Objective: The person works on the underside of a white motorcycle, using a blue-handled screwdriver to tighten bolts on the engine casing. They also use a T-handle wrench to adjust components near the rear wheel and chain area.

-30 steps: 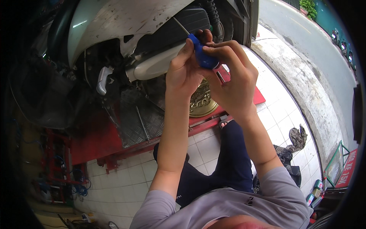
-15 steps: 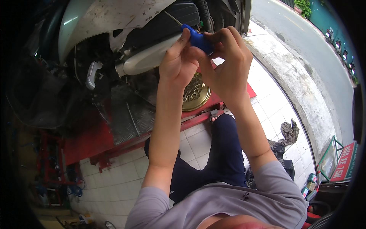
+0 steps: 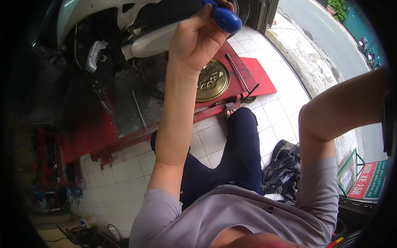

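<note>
Screwdriver handle (image 3: 225,17), blue, sits at the far top of the scene, left hand (image 3: 198,39) wrapped round it, fingers clamped on the grip. Shaft is hidden behind the hand. Handle is right against the scooter's underside, just right of the pale exhaust muffler (image 3: 151,41). Right forearm (image 3: 343,109) is bent at the right edge; the right hand itself is out of frame, so can't tell about its fingers. Below: red lift ramp (image 3: 252,72) with a brass round plate (image 3: 213,80), white tiled floor (image 3: 124,173), dark patterned rag (image 3: 283,171) near the right knee.
</note>
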Motion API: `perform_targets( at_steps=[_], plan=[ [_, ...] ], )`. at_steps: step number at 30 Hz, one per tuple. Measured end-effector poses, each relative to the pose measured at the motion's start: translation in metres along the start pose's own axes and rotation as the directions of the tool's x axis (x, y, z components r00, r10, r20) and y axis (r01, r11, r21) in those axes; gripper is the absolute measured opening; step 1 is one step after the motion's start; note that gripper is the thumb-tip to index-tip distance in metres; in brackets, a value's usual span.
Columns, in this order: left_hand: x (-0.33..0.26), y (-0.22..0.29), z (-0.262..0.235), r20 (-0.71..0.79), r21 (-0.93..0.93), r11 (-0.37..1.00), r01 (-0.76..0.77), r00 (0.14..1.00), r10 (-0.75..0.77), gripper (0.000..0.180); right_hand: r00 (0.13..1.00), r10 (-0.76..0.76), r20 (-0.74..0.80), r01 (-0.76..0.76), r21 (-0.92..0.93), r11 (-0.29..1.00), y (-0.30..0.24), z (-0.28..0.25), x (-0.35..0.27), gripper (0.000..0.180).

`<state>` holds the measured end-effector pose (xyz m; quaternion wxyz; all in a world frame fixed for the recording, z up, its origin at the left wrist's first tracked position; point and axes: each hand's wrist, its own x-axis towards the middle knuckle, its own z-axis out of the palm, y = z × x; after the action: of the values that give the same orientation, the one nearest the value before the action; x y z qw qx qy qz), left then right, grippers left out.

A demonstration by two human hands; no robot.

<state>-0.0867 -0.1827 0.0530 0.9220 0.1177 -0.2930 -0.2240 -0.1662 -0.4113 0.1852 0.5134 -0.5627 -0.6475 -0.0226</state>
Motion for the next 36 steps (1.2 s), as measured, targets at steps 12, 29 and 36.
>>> perform_targets(
  at_steps=[12,29,36],
  plan=[
    [-0.012,0.015,0.006,-0.055,-0.006,1.000,0.030,0.998,-0.030,0.018,0.746,0.646,0.161,-0.425,-0.632,0.648,0.010,0.021,-0.054,0.031],
    [-0.012,0.015,-0.006,0.033,-0.068,0.996,0.065,0.997,-0.063,0.038,0.648,0.741,0.175,-0.455,-0.692,0.561,-0.006,0.023,-0.066,0.038],
    [-0.016,0.021,-0.011,0.026,0.011,1.000,0.026,0.999,-0.026,0.024,0.746,0.645,0.164,-0.370,-0.703,0.607,0.017,0.003,-0.031,0.043]
  ],
)
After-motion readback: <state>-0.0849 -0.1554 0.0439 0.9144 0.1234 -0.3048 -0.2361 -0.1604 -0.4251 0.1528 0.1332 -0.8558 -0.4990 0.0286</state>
